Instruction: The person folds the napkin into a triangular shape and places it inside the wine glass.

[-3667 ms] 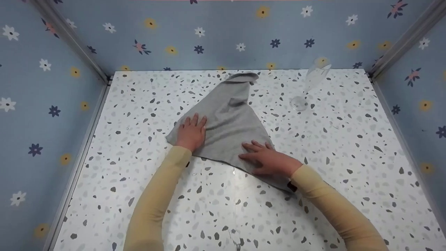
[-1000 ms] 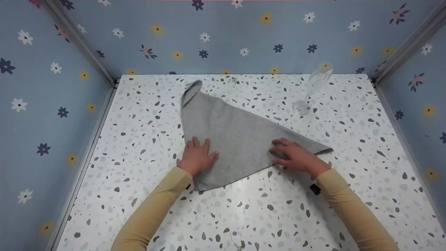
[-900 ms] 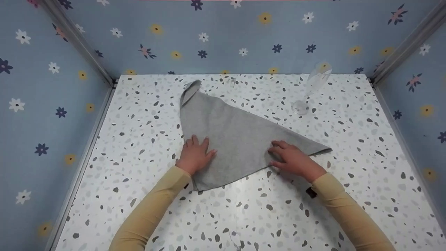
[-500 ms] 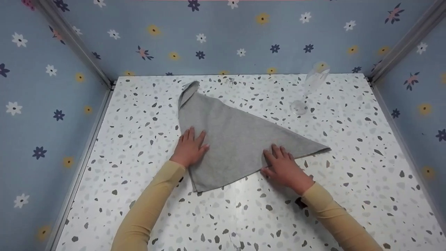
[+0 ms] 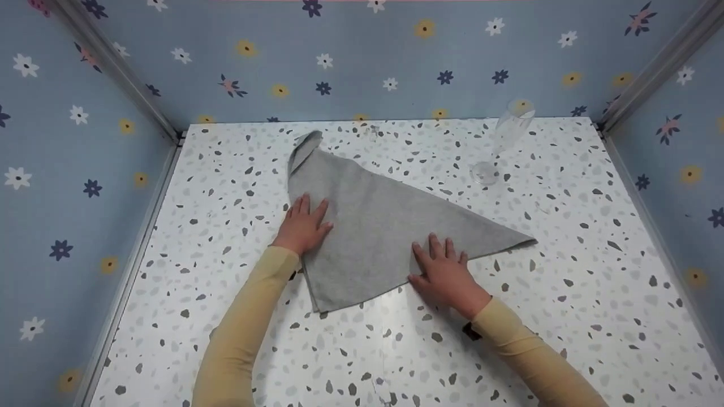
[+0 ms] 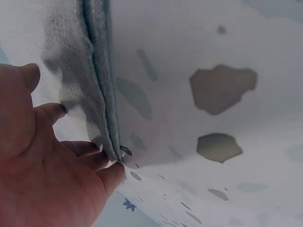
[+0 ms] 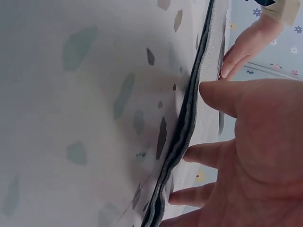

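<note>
A grey cloth (image 5: pixel 373 226) lies folded in a rough triangle on the table, one point to the right and a curled-over corner at the far left. My left hand (image 5: pixel 300 229) rests on its left edge, fingers spread. In the left wrist view, the fingertips of that hand (image 6: pixel 52 175) touch the cloth's layered edge (image 6: pixel 102 85). My right hand (image 5: pixel 449 280) lies on the near right edge with fairly straight, spread fingers. The right wrist view has this hand (image 7: pixel 265 146) with its fingertips against the stacked cloth layers (image 7: pixel 189 109).
A clear stemmed glass (image 5: pixel 512 127) stands at the back right, beyond the cloth. White speckled tabletop (image 5: pixel 565 316) surrounds the cloth. Blue flowered panels (image 5: pixel 362 56) enclose the back and both sides.
Since the earliest frame the cloth has been turned and spread into a wider triangle. Over the last second my left hand slid farther up its left edge; my right hand moved left and nearer.
</note>
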A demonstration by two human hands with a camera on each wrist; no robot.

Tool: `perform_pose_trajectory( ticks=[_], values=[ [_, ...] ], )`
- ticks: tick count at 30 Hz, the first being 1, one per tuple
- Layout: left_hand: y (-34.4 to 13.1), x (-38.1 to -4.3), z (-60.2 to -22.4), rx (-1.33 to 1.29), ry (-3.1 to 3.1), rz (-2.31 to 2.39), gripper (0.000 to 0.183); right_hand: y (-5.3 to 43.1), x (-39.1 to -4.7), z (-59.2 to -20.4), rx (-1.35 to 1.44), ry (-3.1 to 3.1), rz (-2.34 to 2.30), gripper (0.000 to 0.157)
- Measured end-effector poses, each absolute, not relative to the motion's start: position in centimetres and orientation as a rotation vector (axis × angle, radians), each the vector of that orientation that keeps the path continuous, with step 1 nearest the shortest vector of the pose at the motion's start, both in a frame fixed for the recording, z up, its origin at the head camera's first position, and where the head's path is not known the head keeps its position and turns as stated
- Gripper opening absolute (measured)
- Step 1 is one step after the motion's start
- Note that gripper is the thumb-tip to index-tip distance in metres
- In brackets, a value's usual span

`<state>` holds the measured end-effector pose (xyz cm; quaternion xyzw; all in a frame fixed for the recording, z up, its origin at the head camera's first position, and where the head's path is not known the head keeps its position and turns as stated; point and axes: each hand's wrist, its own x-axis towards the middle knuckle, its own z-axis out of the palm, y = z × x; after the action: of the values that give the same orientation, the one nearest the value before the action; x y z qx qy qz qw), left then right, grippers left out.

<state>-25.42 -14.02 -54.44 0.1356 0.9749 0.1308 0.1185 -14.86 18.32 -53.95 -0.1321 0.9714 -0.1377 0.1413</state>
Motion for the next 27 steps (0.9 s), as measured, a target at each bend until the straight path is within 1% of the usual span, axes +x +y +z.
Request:
perform_pose_trajectory(
  ticks=[6,16,21,27],
  values=[
    [-14.2,-25.3,-54.4,0.391,2.860,0.400,0.062,18.2,-15.0,-53.9,-0.376,2.828,-0.410,0.065],
    [-14.1,-24.9,-54.4,0.394,2.893,0.361,0.062,18.3,-15.0,-53.9,-0.389,2.832,-0.409,0.066],
    [-13.7,-24.4,-54.3,0.397,2.908,0.346,0.063,19.1,-15.1,-53.8,-0.425,2.837,-0.407,0.065],
    [-13.0,-23.2,-54.6,0.337,2.917,0.384,0.063,20.9,-15.9,-53.7,-0.488,2.809,-0.430,0.064]
  ],
)
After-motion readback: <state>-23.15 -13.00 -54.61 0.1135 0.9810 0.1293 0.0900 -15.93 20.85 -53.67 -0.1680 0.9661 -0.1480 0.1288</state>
